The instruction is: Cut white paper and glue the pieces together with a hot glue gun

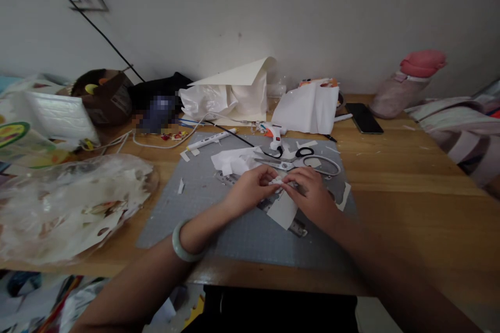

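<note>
Over the grey cutting mat, my left hand and my right hand meet, fingertips pinched on a small white paper piece. Fingers partly cover it, so its shape is unclear. Just below the hands a cream paper strip lies across a metal ruler. Beyond the fingertips rest scissors, with one black and one grey handle loop. A crumpled white paper is left of the scissors. Behind them sits a white hot glue gun with an orange part.
Paper scraps dot the mat. A clear plastic bag of cut paper lies at left. At the back are a white pen-like stick, white paper, a phone and a pink-capped bottle. A cable hangs from the wall socket.
</note>
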The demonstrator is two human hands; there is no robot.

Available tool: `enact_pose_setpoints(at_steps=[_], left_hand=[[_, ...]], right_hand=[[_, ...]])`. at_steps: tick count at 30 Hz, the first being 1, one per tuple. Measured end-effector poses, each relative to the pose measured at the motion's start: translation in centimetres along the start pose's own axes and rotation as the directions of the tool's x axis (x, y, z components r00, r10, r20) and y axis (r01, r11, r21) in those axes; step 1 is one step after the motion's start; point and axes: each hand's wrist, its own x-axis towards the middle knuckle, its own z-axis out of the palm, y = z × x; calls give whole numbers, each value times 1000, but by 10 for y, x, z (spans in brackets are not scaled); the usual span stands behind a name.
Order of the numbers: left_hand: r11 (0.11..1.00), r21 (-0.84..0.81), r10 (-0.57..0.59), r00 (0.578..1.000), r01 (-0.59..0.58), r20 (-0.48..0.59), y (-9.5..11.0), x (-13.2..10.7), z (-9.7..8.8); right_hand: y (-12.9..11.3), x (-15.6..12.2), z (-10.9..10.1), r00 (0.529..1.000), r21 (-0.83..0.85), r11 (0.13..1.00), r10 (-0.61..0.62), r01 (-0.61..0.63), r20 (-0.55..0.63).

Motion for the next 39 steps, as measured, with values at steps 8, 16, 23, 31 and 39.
enact_pose_setpoints(at_steps=[8, 16, 23, 31, 39], left_hand=[[984, 94, 147, 988, -151, 52, 5, -4, -1], [987, -129, 71, 983, -94, -172, 1, 9, -31], [999, 22, 29, 988, -26, -150, -14, 18, -37], [992, 128, 29, 990, -12, -138, -10, 14, -29], [995, 95, 26, 993, -15, -114, -17, 13, -23]], right_hand=[[-5, 1, 0, 977, 198, 957, 203, -211, 61], [0, 5, 0, 989, -231, 964, 142, -130, 33], [-8, 6, 15, 977, -491, 870, 138, -40, 166], [-5, 6, 13, 961, -377, 924, 46, 63, 273], [-8, 8, 9, 971, -296, 954, 29, 44, 236]])
